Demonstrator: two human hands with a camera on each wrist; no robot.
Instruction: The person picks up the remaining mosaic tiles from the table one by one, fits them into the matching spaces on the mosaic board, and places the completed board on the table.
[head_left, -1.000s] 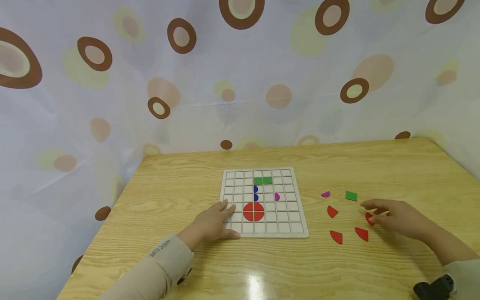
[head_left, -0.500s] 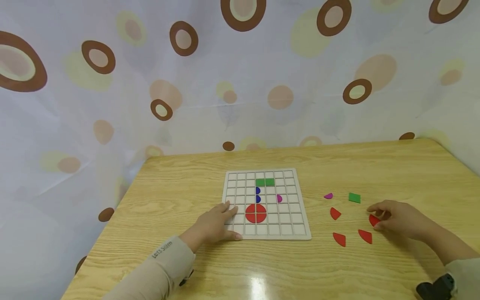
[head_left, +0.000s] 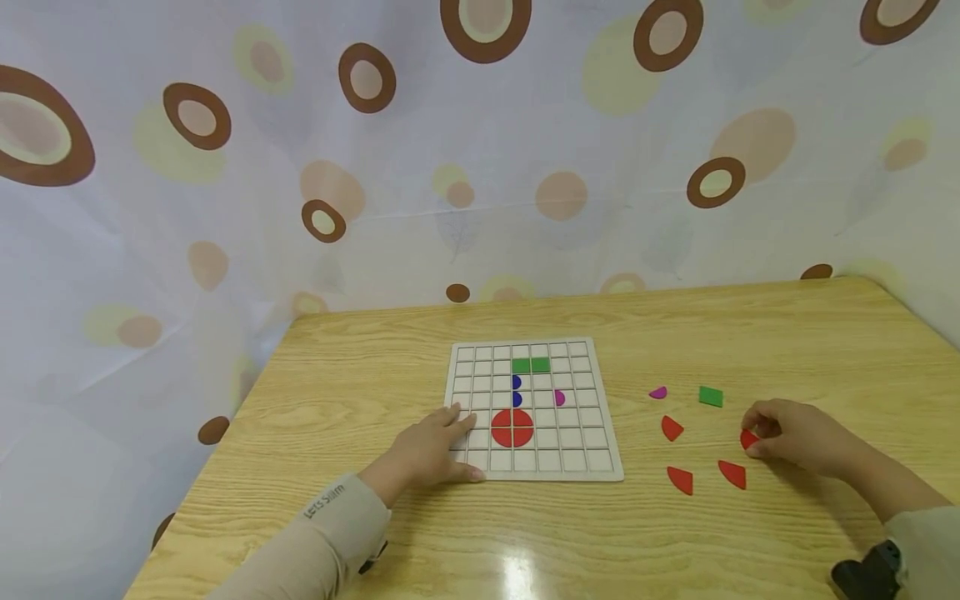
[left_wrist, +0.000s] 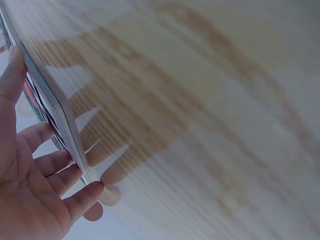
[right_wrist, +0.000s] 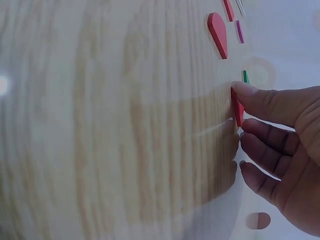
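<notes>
My left hand (head_left: 429,448) rests with spread fingers on the left edge of a white grid board (head_left: 586,459). In the left wrist view its fingertips (left_wrist: 95,190) lie along the board's edge. Four-quarter red circle (head_left: 512,428), two green rectangles (head_left: 531,365), two blue half-circles (head_left: 517,399) and a purple half-circle (head_left: 559,398) lie on the board's squares. Over at the right, my right hand (head_left: 806,437) pinches a red quarter-circle tile (head_left: 748,440) between thumb and fingers, low at the table. Part of that tile is hidden by the fingers.
Between the board and my right hand lie several loose tiles: red quarter-circles (head_left: 680,480), a green parallelogram-looking tile (head_left: 711,397) and a purple half-circle tile (head_left: 658,392). The wooden table (head_left: 360,367) ends at a patterned cloth (head_left: 480,242) behind.
My right thumb and fingers have closed on the red quarter-circle tile. The left hand keeps its place on the board; the whole view has shifted slightly.
</notes>
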